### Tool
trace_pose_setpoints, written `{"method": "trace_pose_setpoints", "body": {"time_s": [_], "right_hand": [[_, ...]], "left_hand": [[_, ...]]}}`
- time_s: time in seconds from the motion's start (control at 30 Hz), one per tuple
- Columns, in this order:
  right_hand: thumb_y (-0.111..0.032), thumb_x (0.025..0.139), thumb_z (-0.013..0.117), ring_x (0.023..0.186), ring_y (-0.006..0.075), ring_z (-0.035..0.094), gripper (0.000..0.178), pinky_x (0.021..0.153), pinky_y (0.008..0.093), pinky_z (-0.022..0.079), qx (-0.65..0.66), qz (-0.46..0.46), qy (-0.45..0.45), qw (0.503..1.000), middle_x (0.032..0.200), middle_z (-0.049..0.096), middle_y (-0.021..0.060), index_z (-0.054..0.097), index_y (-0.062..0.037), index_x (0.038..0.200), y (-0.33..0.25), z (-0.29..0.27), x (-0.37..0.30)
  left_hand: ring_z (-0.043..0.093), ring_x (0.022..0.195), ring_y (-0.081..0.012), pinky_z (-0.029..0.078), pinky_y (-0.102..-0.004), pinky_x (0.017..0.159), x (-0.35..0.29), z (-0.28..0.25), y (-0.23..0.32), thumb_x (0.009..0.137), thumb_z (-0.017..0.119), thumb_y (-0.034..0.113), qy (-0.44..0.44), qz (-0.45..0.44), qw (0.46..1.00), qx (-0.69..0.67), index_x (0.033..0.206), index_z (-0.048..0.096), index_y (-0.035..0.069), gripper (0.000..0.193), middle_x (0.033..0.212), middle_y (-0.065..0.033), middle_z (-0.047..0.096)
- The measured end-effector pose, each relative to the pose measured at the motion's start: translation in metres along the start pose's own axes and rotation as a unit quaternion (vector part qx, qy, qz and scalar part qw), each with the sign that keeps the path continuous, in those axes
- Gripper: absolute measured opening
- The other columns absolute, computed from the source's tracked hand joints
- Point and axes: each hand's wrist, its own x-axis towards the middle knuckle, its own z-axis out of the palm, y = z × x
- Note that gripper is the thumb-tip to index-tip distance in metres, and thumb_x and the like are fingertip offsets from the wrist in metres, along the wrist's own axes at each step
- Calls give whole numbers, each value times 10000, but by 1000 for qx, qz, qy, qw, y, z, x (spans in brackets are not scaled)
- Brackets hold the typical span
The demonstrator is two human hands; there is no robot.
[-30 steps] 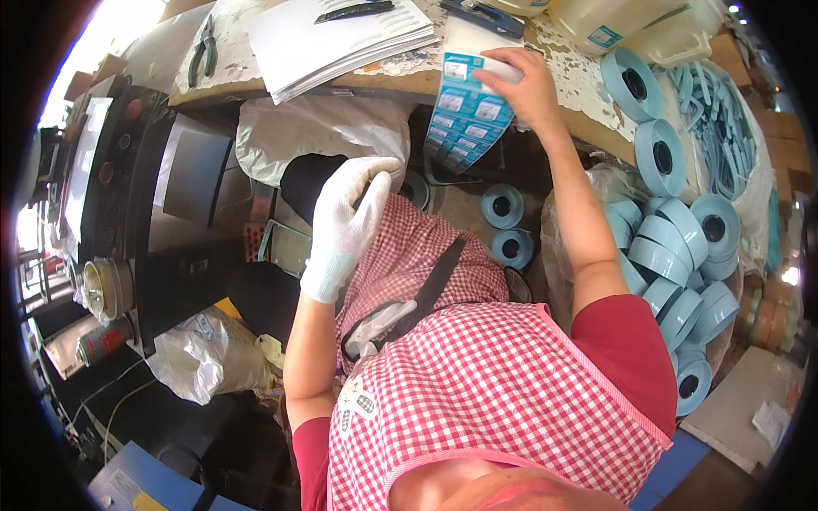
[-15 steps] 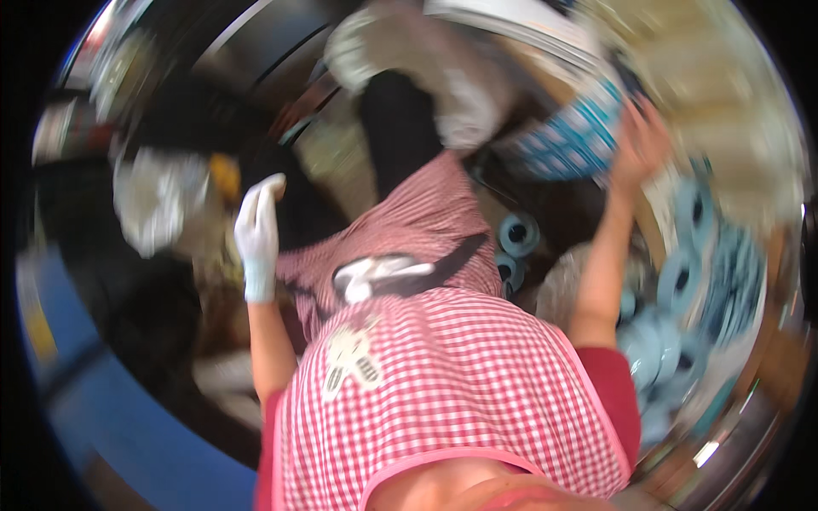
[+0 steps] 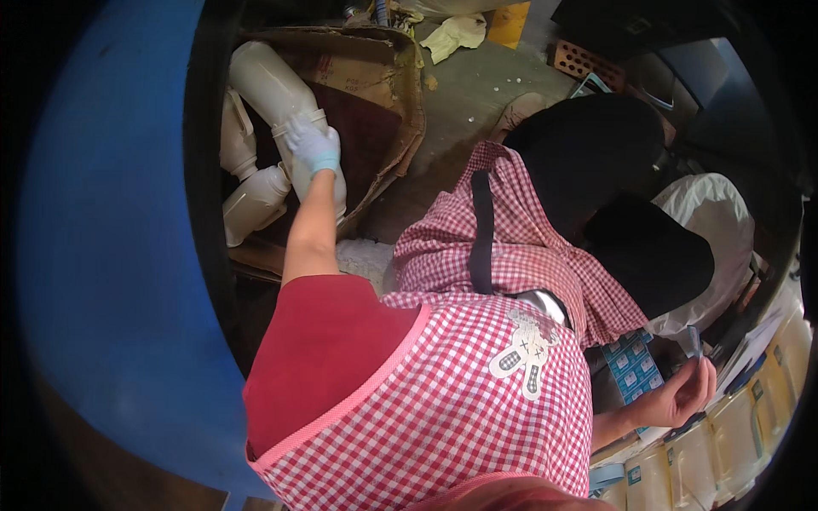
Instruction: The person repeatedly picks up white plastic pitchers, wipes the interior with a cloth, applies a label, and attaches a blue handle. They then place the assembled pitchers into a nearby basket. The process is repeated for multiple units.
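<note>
My left hand (image 3: 313, 143), in a white glove, reaches into a cardboard box (image 3: 407, 111) and closes around the neck area of a white plastic jug (image 3: 331, 192). Another white jug (image 3: 271, 81) lies end to end with it, and more handled jugs (image 3: 251, 203) rest at the box's left. At the lower right, my bare right hand (image 3: 686, 393) has thumb and fingers pinched together on a small pale blue label (image 3: 694, 342). Beside that hand is a sheet of blue labels (image 3: 632, 366), partly covered by my apron.
A blue surface (image 3: 111, 230) runs along the left. Several yellowish-white filled containers (image 3: 694, 460) stand in a row at the lower right. A white plastic bag (image 3: 711, 221) is beyond my knee. A perforated brick (image 3: 588, 66) and a crumpled pale yellow scrap (image 3: 456, 36) lie on the floor.
My view and body have swung left. My left hand has gone from hanging free to holding a jug in the box. My right hand, previously over the label sheet, now pinches a label.
</note>
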Motion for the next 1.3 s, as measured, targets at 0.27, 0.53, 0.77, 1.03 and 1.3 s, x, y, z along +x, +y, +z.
{"method": "trace_pose_setpoints", "body": {"time_s": [0.27,0.53,0.77,1.03,1.3], "right_hand": [[132,922,719,1000,225,661,247,885,316,553,36,-70,-126,989,1082,678,115,720,11,1137,-17,53,37],[123,897,749,962,224,668,230,866,313,548,75,-82,-116,987,1051,690,114,732,11,1098,-19,60,31],[121,923,720,990,217,673,225,891,312,558,178,-28,-24,983,1073,685,117,713,20,1124,-5,28,26],[81,953,695,1053,191,671,255,926,321,558,394,106,103,907,1192,689,131,672,5,1195,31,-25,3],[16,984,689,1063,157,677,350,911,297,554,614,295,17,732,1203,688,84,637,2,1330,30,-15,-19]], "left_hand": [[706,1078,-331,546,-453,950,58,-71,-20,812,796,380,-222,181,957,-36,994,763,139,304,1090,-140,749],[714,945,-252,543,-430,805,-85,-232,79,823,743,198,-171,537,826,-11,821,785,168,51,924,-73,724],[675,843,-201,543,-363,724,-95,-430,48,817,797,204,81,496,814,-292,905,765,161,103,836,-17,650],[670,1217,-253,552,-389,1047,-135,-460,91,1082,539,76,-169,133,300,-929,1399,541,-50,342,1311,-175,676],[660,1178,-149,559,-294,1020,-186,-365,205,1165,392,193,-625,111,-5,-773,1368,555,-25,339,1303,-111,675]]}}
